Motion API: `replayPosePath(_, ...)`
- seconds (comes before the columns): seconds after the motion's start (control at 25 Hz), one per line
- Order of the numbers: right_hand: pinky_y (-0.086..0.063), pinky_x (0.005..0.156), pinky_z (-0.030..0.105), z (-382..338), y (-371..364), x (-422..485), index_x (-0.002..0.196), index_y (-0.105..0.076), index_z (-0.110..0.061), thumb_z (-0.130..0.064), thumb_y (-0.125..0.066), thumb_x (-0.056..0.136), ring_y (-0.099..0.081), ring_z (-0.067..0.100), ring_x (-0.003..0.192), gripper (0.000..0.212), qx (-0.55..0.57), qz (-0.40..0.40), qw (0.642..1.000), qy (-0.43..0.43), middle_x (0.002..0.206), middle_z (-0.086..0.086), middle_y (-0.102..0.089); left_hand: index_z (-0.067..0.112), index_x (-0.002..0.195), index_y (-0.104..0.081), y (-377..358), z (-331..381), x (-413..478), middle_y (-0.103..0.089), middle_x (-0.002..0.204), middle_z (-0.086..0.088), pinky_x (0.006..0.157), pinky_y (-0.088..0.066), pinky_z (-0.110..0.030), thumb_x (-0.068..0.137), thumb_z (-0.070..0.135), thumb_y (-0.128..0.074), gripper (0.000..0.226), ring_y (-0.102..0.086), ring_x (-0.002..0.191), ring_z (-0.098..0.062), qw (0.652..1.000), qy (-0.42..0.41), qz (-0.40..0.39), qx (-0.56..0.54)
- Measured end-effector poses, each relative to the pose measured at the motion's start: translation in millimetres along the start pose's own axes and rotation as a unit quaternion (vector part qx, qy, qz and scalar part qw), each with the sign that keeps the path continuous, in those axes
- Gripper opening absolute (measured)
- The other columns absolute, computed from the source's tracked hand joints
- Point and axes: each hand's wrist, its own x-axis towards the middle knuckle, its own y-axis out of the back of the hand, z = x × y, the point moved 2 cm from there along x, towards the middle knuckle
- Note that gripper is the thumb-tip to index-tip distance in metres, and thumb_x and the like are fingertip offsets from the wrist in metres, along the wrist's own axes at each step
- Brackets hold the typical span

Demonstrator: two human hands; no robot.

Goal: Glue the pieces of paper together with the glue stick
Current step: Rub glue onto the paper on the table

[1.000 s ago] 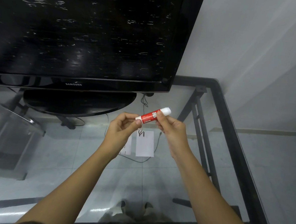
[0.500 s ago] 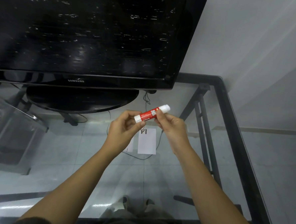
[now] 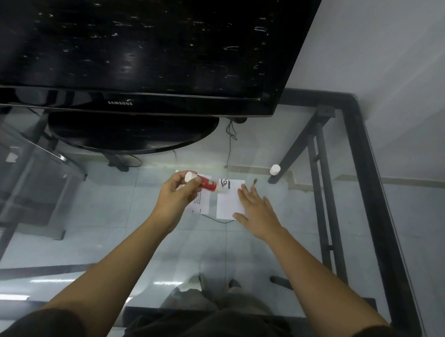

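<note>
We cannot read the print on the left paper (image 3: 201, 202) — too small, and the left hand (image 3: 176, 197) covers its near corner. The glue stick (image 3: 204, 183) label is blurred. The television (image 3: 135, 40) runs off the top and left edges — as our sleeves do below.

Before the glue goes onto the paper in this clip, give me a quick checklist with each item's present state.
1. Cap off the glue stick: ok, it stands apart on the glass table.
2. Left hand has a grip on the stick: ok.
3. Right hand steadies the right paper: ok, it lies flat on the paper's edge.
4. Stick tip aimed at the right paper: ok, near its top left corner.
5. Glue extended from the tube: cannot tell.
6. Left paper within reach: ok, partly under the left hand.
</note>
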Motion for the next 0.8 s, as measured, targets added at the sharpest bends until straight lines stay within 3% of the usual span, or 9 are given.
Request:
replayPosePath(0.12, -0.001, 0.117, 0.048, 3, -4, 0, 0.149, 0.0, -0.017, -0.041, -0.04, 0.096, 0.009, 0.018, 0.146, 0.071, 0.034, -0.003, 0.999, -0.011, 0.159, -0.003, 0.01, 0.011, 0.097, -0.055, 0, -22, 3, -0.06, 0.08, -0.005, 0.064, -0.048, -0.022, 0.096, 0.033, -0.045, 0.024, -0.056, 0.061, -0.01, 0.996, 0.084, 0.003, -0.014)
replayPosePath(0.2, 0.001, 0.117, 0.048, 5, -5, 1, 0.149, 0.002, -0.019, -0.042, -0.04, 0.096, 0.011, 0.017, 0.146, 0.072, 0.044, -0.007, 0.999, -0.009, 0.159, -0.005, 0.011, 0.01, 0.101, -0.049, -5, -31, 4, -0.064, 0.081, -0.007, 0.072, -0.055, -0.029, 0.098, 0.037, -0.037, 0.029, -0.063, 0.056, -0.011, 0.987, 0.142, 0.016, -0.075)
replayPosePath(0.28, 0.002, 0.117, 0.047, 7, -7, 1, 0.149, 0.002, -0.019, -0.043, -0.042, 0.095, 0.011, 0.016, 0.146, 0.073, 0.055, -0.004, 0.998, -0.005, 0.159, -0.005, 0.011, 0.011, 0.094, -0.051, -13, -33, 4, -0.066, 0.071, -0.005, 0.071, -0.056, -0.028, 0.097, 0.033, -0.041, 0.025, -0.063, 0.052, -0.011, 0.972, 0.181, 0.021, -0.148)
replayPosePath(0.36, 0.003, 0.117, 0.046, 9, -8, 1, 0.149, 0.001, -0.02, -0.042, -0.045, 0.094, 0.01, 0.015, 0.146, 0.075, 0.076, 0.003, 0.997, -0.002, 0.159, -0.006, 0.009, 0.012, 0.088, -0.056, -20, -32, 6, -0.062, 0.064, -0.001, 0.058, -0.054, -0.018, 0.094, 0.021, -0.051, 0.012, -0.058, 0.05, -0.006, 0.971, 0.18, 0.003, -0.155)
replayPosePath(0.44, 0.003, 0.117, 0.045, 10, -9, 3, 0.149, -0.002, -0.021, -0.041, -0.048, 0.092, 0.009, 0.014, 0.146, 0.076, 0.097, 0.013, 0.995, -0.003, 0.159, -0.007, 0.006, 0.011, 0.088, -0.057, -24, -33, 9, -0.057, 0.073, -0.003, 0.057, -0.05, -0.016, 0.087, 0.011, -0.06, 0.003, -0.055, 0.057, -0.008, 0.987, 0.145, -0.035, -0.063)
replayPosePath(0.52, 0.003, 0.117, 0.045, 11, -10, 5, 0.149, -0.003, -0.022, -0.041, -0.05, 0.091, 0.008, 0.014, 0.146, 0.077, 0.106, 0.021, 0.994, -0.009, 0.159, -0.007, 0.004, 0.011, 0.094, -0.058, -23, -32, 13, -0.06, 0.083, -0.005, 0.065, -0.05, -0.02, 0.083, 0.013, -0.066, 0.014, -0.057, 0.07, -0.014, 0.984, 0.064, -0.084, 0.144)
replayPosePath(0.6, 0.003, 0.117, 0.046, 11, -12, 6, 0.149, -0.005, -0.022, -0.041, -0.051, 0.091, 0.007, 0.014, 0.146, 0.077, 0.106, 0.025, 0.994, -0.012, 0.159, -0.008, 0.003, 0.015, 0.097, -0.059, -21, -27, 15, -0.064, 0.088, 0.0, 0.067, -0.048, -0.016, 0.081, 0.02, -0.069, 0.019, -0.059, 0.075, -0.007, 0.92, -0.068, -0.141, 0.361)
replayPosePath(0.64, 0.003, 0.117, 0.046, 11, -12, 6, 0.149, -0.005, -0.022, -0.042, -0.052, 0.091, 0.007, 0.014, 0.146, 0.077, 0.105, 0.026, 0.994, -0.013, 0.16, -0.008, 0.002, 0.017, 0.096, -0.061, -20, -23, 16, -0.065, 0.088, 0.002, 0.066, -0.045, -0.012, 0.08, 0.022, -0.07, 0.019, -0.059, 0.075, -0.004, 0.886, -0.129, -0.169, 0.412)
replayPosePath(0.8, 0.002, 0.117, 0.046, 10, -11, 5, 0.149, -0.006, -0.022, -0.041, -0.052, 0.091, 0.006, 0.015, 0.147, 0.076, 0.107, 0.031, 0.994, -0.012, 0.16, -0.007, 0.001, 0.016, 0.097, -0.065, -16, -18, 18, -0.069, 0.093, 0.002, 0.068, -0.042, -0.002, 0.077, 0.025, -0.074, 0.024, -0.061, 0.079, -0.01, 0.828, -0.205, -0.225, 0.47)
